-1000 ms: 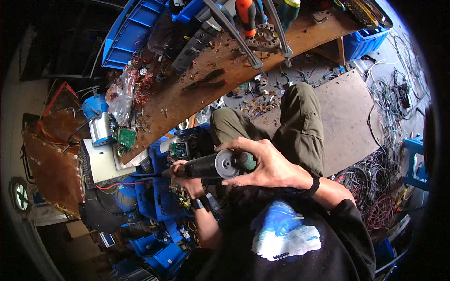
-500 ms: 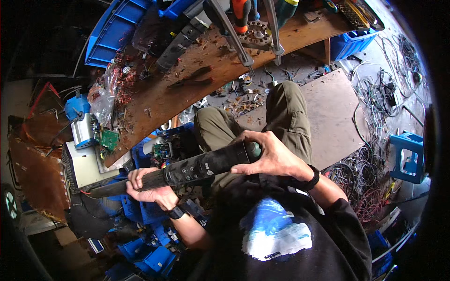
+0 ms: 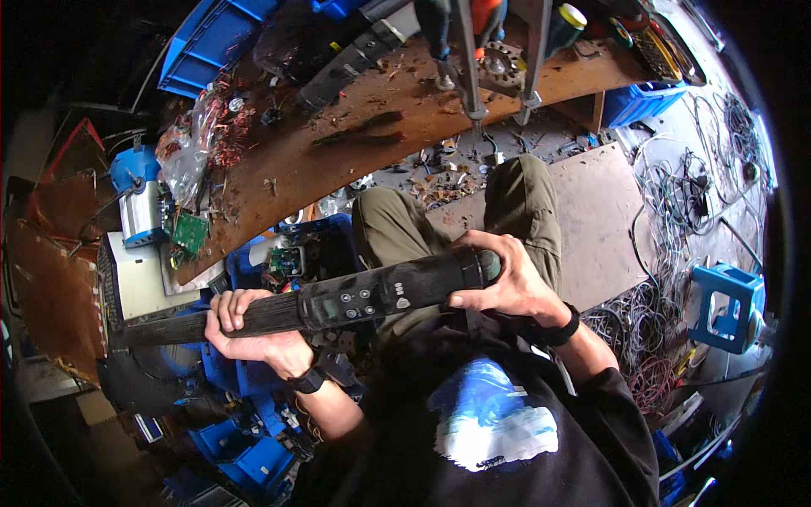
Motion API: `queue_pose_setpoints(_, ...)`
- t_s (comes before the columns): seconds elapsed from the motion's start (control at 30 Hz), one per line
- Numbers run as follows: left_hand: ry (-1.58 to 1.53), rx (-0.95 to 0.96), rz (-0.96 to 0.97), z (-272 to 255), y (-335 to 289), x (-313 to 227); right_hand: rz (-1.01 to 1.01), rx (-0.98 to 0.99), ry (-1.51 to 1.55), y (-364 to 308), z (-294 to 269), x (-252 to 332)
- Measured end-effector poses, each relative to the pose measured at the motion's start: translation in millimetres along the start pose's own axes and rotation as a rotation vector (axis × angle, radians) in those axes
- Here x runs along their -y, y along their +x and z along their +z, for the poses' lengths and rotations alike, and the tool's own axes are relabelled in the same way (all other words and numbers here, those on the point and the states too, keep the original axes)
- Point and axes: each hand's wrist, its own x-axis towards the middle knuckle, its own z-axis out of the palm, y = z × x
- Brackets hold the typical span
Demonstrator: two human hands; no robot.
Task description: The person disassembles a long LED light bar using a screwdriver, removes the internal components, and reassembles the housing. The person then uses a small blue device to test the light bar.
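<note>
Across my lap I hold a long black cylindrical device (image 3: 380, 296) almost level, one end to the left and the other to the right. Small round buttons and pale markings show on its smooth middle part. My left hand (image 3: 258, 334) is wrapped around its ridged, darker left part. At the other end my right hand (image 3: 515, 283) grips the body, thumb on the near side, around a rounded greenish end cap (image 3: 490, 267). The far left tip of the device is dark and hard to make out.
A brown wooden bench (image 3: 262, 198) carries a similar black tube (image 3: 342, 76), red wire scraps and a blue bin (image 3: 211, 51). Metal-armed tools (image 3: 469, 68) hang at the top. Tangled cables (image 3: 667, 186) and a blue stool (image 3: 728, 308) lie right; a green circuit board (image 3: 190, 232) left.
The device has turned slightly closer to level, its left end shifting left and up, its right end slightly right. Both hands keep their hold. The whole view has shifted a little.
</note>
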Motion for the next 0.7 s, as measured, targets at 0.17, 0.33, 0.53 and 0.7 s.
queue_pose_setpoints(0.17,-0.012,0.077,0.04,-4.7,-4.0,-3.8,0.037,0.149,0.165,8.4,-0.2,-2.9)
queue_pose_setpoints(0.33,0.167,0.09,0.185,9.6,-11.0,-2.0,0.183,-0.077,0.342,12.8,23.6,-8.0)
queue_pose_setpoints(0.53,0.294,0.015,0.344,24.0,-22.4,14.9,0.273,-0.299,0.667,30.3,42.4,-13.2)
queue_pose_setpoints(0.7,0.332,0.05,0.347,26.9,-20.5,14.1,0.285,-0.181,0.746,33.1,32.5,-22.9)
